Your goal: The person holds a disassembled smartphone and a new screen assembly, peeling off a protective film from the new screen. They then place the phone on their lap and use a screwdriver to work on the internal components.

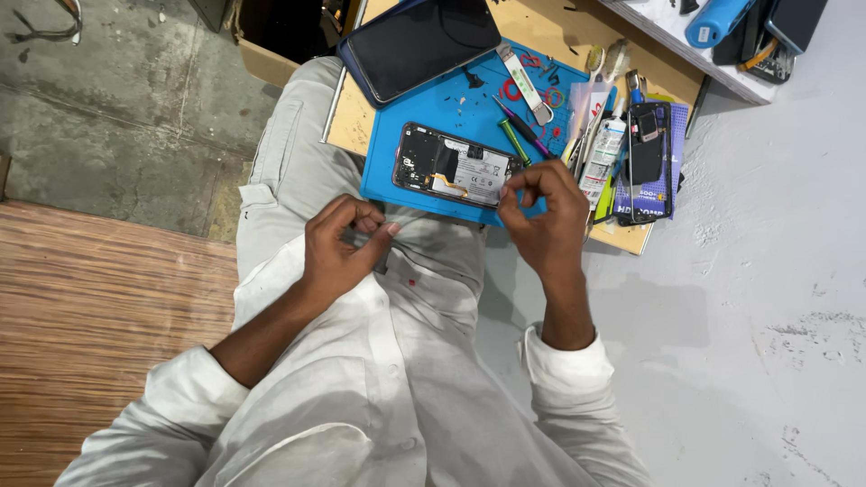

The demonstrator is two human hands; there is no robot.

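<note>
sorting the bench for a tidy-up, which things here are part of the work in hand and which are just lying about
In hand:
- opened phone on the blue mat
- right hand, pinching at the phone's edge
- left hand, holding something thin and small, too small to tell

Lying about:
- dark tablet
- screwdrivers
- glue bottle
- second phone
- blue cylinder

You look down on a grey concrete floor (117, 99) at the upper left, stained and crossed by a thin crack. Below it, on your left, lies a wood-grain surface (90, 343), brown with fine streaks. To your right a pale grey painted surface (767, 298) fills the view, scuffed and flaking in white patches. At the top a cardboard sheet (541, 27) lies flat, and a white shelf edge (667, 45) cuts across the upper right corner. The light is even and soft.
</note>
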